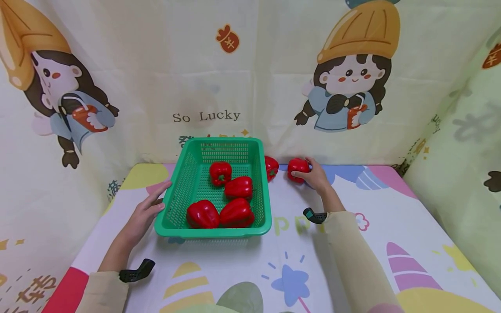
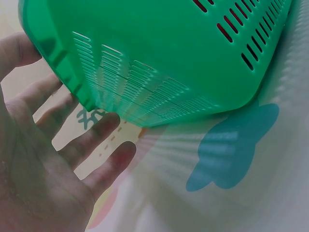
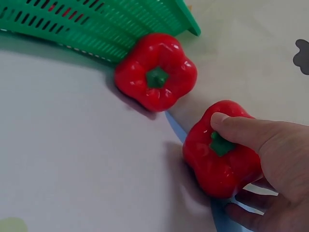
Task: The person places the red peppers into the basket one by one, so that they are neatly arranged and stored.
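My right hand grips a red bell pepper at the back of the table. In the right wrist view the thumb lies over the top of this pepper, near its green stem, with the other fingers round its side. Another red bell pepper rests against the outside of the green basket. My left hand is at the basket's left side, fingertips at the rim. The left wrist view shows its fingers spread and loosely extended beside the basket wall.
Inside the basket lie several red bell peppers, one towards the back and another at the front. A patterned cloth covers the table. A printed curtain rises directly behind the basket, and more fabric hangs at both sides.
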{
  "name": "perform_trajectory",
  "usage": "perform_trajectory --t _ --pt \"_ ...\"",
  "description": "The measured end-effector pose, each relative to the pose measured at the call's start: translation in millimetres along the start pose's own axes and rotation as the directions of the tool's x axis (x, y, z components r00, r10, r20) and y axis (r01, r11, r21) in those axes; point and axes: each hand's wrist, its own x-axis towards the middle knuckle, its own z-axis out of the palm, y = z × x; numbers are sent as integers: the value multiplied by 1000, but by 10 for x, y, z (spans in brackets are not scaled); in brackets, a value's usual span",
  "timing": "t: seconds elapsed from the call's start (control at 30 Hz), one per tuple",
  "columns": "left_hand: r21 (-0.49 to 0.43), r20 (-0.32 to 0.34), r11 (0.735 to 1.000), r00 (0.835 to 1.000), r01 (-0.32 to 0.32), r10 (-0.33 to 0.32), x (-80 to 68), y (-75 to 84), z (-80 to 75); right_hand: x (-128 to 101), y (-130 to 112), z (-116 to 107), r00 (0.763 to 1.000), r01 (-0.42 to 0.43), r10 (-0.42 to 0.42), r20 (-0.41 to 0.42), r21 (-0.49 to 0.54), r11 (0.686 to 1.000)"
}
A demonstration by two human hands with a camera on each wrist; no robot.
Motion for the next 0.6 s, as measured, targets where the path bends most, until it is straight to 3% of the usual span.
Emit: perform_trajectory --t 0.6 --pt "11 -5 1000 1000 16 -16 -2 18 2 5 35 26 1000 -2 2 -2 -9 1000"
